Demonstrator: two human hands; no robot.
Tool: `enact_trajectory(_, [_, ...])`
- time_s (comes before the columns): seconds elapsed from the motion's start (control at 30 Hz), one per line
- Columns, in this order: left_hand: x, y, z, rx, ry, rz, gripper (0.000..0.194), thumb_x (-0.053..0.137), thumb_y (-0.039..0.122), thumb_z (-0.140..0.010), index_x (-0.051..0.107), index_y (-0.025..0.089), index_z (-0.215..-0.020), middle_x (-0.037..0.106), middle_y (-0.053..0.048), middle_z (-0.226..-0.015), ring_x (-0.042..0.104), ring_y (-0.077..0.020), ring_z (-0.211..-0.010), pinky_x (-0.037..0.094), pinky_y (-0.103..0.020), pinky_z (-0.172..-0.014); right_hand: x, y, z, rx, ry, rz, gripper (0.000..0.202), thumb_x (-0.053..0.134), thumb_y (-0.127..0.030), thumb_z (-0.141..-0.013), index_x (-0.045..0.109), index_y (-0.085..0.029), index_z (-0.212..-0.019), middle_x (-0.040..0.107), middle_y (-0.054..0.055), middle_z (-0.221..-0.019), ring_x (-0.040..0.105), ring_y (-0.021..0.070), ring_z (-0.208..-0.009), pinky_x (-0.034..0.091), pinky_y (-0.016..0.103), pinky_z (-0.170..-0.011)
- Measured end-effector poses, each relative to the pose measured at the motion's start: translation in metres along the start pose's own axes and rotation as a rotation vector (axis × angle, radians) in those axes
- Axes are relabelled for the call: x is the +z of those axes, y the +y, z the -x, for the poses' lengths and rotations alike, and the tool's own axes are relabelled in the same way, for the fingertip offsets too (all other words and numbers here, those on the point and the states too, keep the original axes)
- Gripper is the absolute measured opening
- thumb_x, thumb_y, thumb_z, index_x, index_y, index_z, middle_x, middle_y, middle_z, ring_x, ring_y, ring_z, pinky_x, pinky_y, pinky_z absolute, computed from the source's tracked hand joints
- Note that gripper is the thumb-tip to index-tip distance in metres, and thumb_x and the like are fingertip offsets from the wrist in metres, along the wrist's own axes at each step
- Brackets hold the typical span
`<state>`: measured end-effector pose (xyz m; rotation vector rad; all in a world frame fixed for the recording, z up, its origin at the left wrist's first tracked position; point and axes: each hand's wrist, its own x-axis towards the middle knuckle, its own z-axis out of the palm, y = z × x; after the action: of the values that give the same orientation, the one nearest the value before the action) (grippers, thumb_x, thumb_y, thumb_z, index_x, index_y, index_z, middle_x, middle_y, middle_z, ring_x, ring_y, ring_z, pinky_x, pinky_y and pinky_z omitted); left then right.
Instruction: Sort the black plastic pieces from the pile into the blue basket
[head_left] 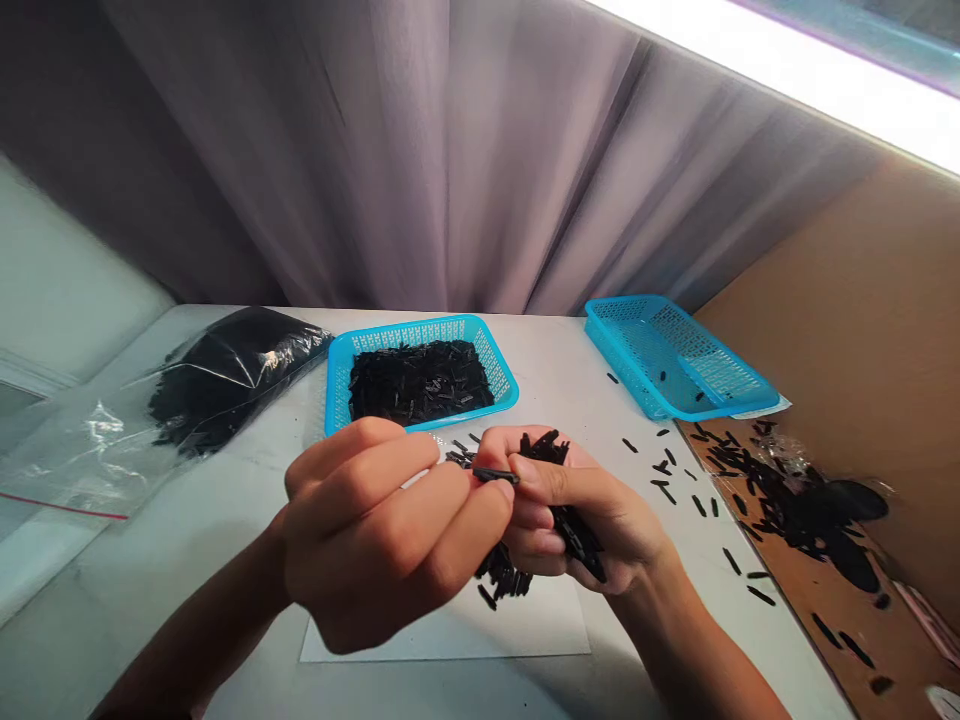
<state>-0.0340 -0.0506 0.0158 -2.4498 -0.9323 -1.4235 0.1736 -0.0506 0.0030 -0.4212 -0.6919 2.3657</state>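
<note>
My right hand (577,500) is closed round a bunch of slim black plastic pieces (577,545), which stick out above and below the fingers. Between its thumb and forefinger sits one single black piece (495,476). My left hand (390,540) is curled, its back to the camera, and its fingertips meet that same piece; its thumb is hidden. Below the hands, more black pieces (506,580) lie in a pile on a white sheet (450,645), partly covered by the hands.
Behind the hands a blue basket (511,385) holds many black pieces. At left lies a clear zip bag (105,430) filled with black pieces. Another blue basket (739,405) at right has a few inside. Loose pieces are strewn over the table's right side and a brown board (810,590).
</note>
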Motion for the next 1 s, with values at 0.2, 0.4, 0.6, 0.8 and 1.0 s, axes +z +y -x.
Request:
enact_trajectory(0.2, [0.000, -0.003, 0.002, 0.298, -0.003, -0.106, 0.016, 0.076, 0.018, -0.089, 0.075, 0.030, -0.098, 0.067, 0.002, -0.079, 0.065, -0.0162, -0.072, 0.060, -0.029, -0.060, -0.002, 0.001, -0.002, 0.031, -0.041, -0.038, 0.019, 0.078, -0.031, -0.089, 0.066, -0.017, -0.088, 0.044, -0.008, -0.058, 0.028, 0.0042, -0.044, 0.024, 0.012, -0.037])
enact_trajectory(0.4, [-0.003, 0.000, 0.001, 0.316, -0.025, -0.115, 0.014, 0.076, 0.019, -0.090, 0.075, 0.030, -0.098, 0.070, 0.002, -0.081, 0.066, -0.0162, -0.073, 0.061, -0.029, -0.061, -0.004, 0.001, -0.002, 0.053, -0.036, -0.049, 0.022, 0.079, -0.032, -0.088, 0.063, -0.018, -0.085, 0.044, -0.008, -0.058, 0.027, 0.0044, -0.044, 0.024, 0.012, -0.036])
enact_trajectory(0.6, [0.009, -0.009, -0.006, 0.383, 0.028, -0.187, 0.012, 0.069, 0.016, -0.095, 0.072, 0.027, -0.097, 0.075, 0.001, -0.094, 0.071, -0.0179, -0.087, 0.063, -0.031, -0.073, -0.003, 0.002, -0.006, -0.022, 0.036, -0.008, 0.021, 0.079, -0.031, -0.089, 0.064, -0.017, -0.083, 0.043, -0.008, -0.059, 0.028, 0.0041, -0.045, 0.021, 0.013, -0.037])
enact_trajectory(0.8, [0.037, -0.049, -0.013, -0.027, -0.047, -0.201, 0.015, 0.063, 0.008, -0.097, 0.072, 0.018, -0.104, 0.075, -0.008, -0.109, 0.069, -0.0234, -0.102, 0.059, -0.039, -0.090, -0.016, 0.009, -0.021, -0.246, 0.339, 0.415, 0.023, 0.080, -0.035, -0.088, 0.076, -0.016, -0.100, 0.047, -0.008, -0.056, 0.036, 0.0049, -0.047, 0.025, 0.017, -0.042])
enact_trajectory(1.0, [0.038, -0.042, -0.011, -0.068, -0.342, 0.276, 0.018, 0.065, 0.014, -0.099, 0.074, 0.019, -0.113, 0.073, -0.004, -0.107, 0.067, -0.0167, -0.104, 0.056, -0.030, -0.092, -0.026, 0.008, -0.026, -0.184, 0.345, 0.630, 0.020, 0.082, -0.032, -0.084, 0.069, -0.017, -0.085, 0.048, -0.009, -0.052, 0.034, 0.0058, -0.048, 0.024, 0.021, -0.044])
